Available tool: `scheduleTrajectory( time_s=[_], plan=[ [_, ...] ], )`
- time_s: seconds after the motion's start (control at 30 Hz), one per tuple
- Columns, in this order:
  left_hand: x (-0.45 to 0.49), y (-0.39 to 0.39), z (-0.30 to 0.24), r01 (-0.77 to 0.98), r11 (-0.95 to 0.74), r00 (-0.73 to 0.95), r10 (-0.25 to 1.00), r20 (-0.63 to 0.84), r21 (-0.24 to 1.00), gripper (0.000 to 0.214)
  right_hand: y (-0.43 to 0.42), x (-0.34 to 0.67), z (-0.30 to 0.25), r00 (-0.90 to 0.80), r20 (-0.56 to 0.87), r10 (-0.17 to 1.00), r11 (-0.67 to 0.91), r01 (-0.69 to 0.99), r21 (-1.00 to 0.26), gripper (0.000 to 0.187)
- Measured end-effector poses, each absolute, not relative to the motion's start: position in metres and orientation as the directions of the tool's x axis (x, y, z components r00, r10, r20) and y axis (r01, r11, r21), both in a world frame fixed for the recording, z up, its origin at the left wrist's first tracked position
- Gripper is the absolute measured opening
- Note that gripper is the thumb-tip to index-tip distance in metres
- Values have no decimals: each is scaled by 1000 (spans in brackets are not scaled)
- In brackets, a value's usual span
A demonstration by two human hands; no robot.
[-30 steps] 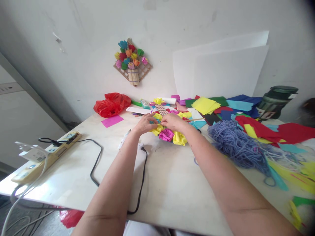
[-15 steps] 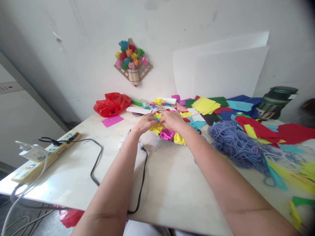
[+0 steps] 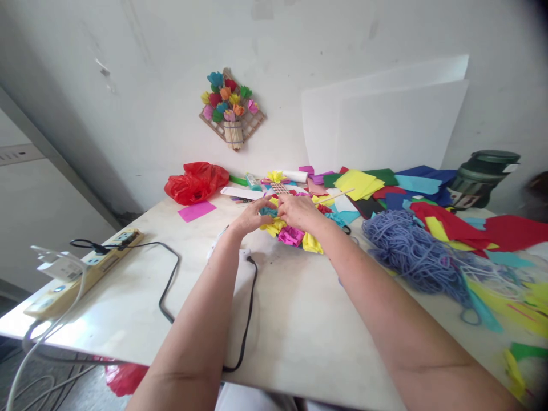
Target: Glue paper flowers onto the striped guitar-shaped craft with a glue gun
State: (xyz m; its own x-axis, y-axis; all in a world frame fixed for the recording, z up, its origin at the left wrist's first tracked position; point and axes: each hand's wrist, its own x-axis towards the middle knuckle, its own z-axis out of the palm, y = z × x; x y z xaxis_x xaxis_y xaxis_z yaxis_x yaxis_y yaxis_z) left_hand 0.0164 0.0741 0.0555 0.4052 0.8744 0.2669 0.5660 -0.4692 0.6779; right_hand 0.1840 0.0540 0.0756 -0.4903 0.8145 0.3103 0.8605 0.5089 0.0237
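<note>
Both hands meet at the far middle of the white counter (image 3: 299, 337). The left hand (image 3: 252, 216) has its fingers bent, and they pinch a small teal crumpled paper flower (image 3: 269, 212). The right hand (image 3: 299, 211) lies palm down just beside it with its fingers curled, touching the same flower; I cannot tell if it grips it. The teal flower sits at the top of a bunch of yellow and pink paper flowers (image 3: 295, 235) that lies on the counter under the hands. A thin wooden stick (image 3: 338, 197) pokes out past the right hand. To the right is a big pile of blue-purple yarn (image 3: 406, 251), and behind it lie many flat sheets of coloured paper (image 3: 385, 188). To the left are a red plastic bag (image 3: 197, 181) and a pink paper square (image 3: 196, 210). Nearer, a black cable (image 3: 248, 308) runs over the counter, and a yellow power strip (image 3: 85, 268) lies at the left edge. A wooden frame with paper flowers (image 3: 231, 108) hangs on the wall.
</note>
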Motion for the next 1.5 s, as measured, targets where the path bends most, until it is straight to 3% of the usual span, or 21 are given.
scheduleTrajectory(
  time_s=[0.33,0.6,0.9,1.2,1.5],
  plan=[
    [6,73,49,380,-529,474,816,331,759,40,55,184,75,-470,307,828,490,872,13,20],
    [7,72,49,324,-508,441,827,348,798,15,55,183,75,-450,303,840,468,883,13,20],
    [7,71,51,369,-524,446,825,349,767,32,55,184,75,-446,295,845,474,880,-31,18],
    [6,66,53,279,-547,370,820,437,789,31,54,183,74,-448,290,846,474,880,-24,19],
    [14,86,50,566,-593,384,804,454,572,14,56,185,73,-513,313,799,521,851,64,21]
  ],
)
